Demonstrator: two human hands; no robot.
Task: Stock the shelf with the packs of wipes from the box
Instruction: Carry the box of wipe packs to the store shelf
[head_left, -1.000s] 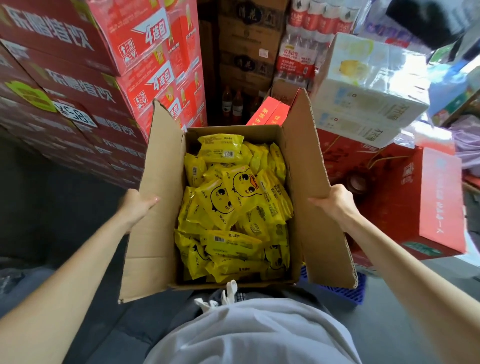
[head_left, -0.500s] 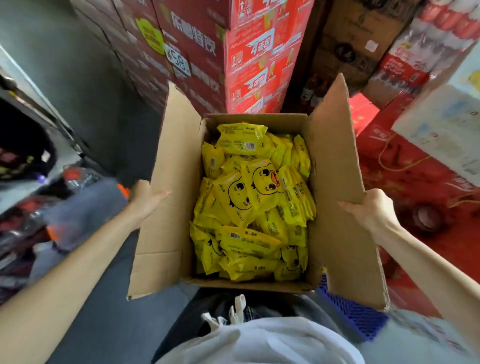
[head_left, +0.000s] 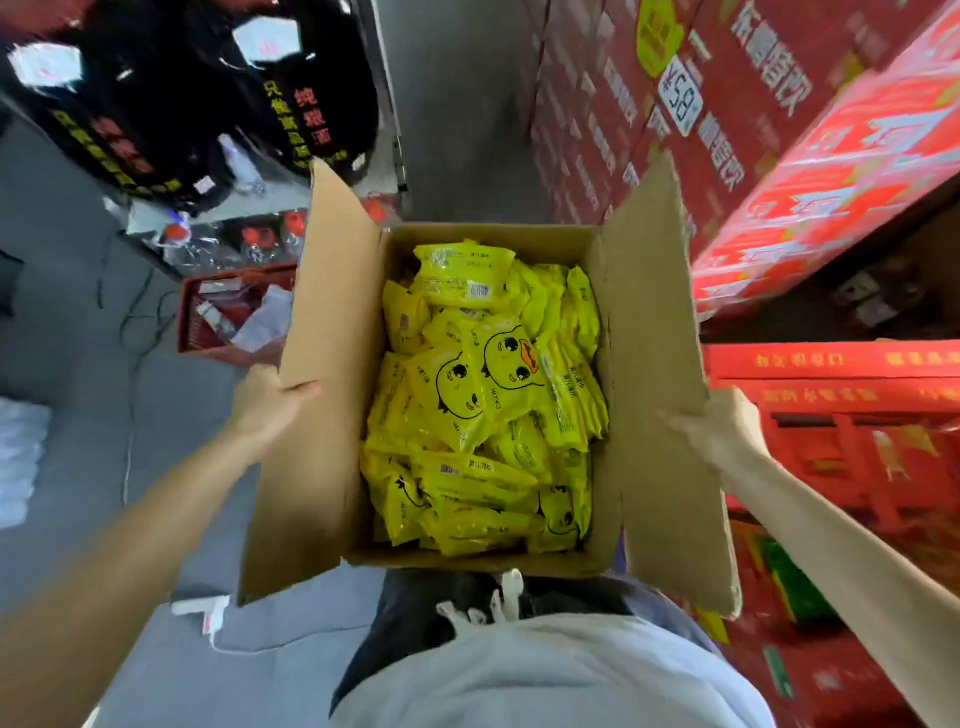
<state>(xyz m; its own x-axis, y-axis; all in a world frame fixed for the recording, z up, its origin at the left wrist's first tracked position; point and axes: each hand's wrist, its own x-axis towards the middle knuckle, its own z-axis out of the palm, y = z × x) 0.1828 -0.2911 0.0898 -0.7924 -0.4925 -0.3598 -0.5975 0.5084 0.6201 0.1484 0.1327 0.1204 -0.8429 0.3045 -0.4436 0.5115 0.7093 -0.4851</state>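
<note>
Far left, a white bundle (head_left: 21, 457) sits blurred at the frame's edge, and up in the far left corner there are black bags (head_left: 208, 104) with yellow and red lettering. Below them is a red basket (head_left: 234, 312) on the grey floor (head_left: 467, 104) with papers inside it, and nearer lies a white charger with its cable (head_left: 208, 613).

Now the left hand (head_left: 270, 400): it grips the left flap of the cardboard box (head_left: 332, 364), thumb laid over the flap's inner face, the fingers tucked behind the cardboard and out of sight. The box is up off the floor, held in front of the person's pale shirt (head_left: 545, 675), with both side flaps standing open.

Inside are the packs of wipes (head_left: 488, 395), bright yellow with cartoon duck faces on the top ones. They're heaped loosely and fill the box, and one pack at the far end lies barcode up.

Across to the right hand (head_left: 722, 426): same grip on the right flap, thumb on the inside, fingers hidden behind. Right of the box, stacked red cartons (head_left: 779, 156) tower up, with a white price tag (head_left: 680, 96) reading 58 stuck on one. More red cartons sit low at the near right.
</note>
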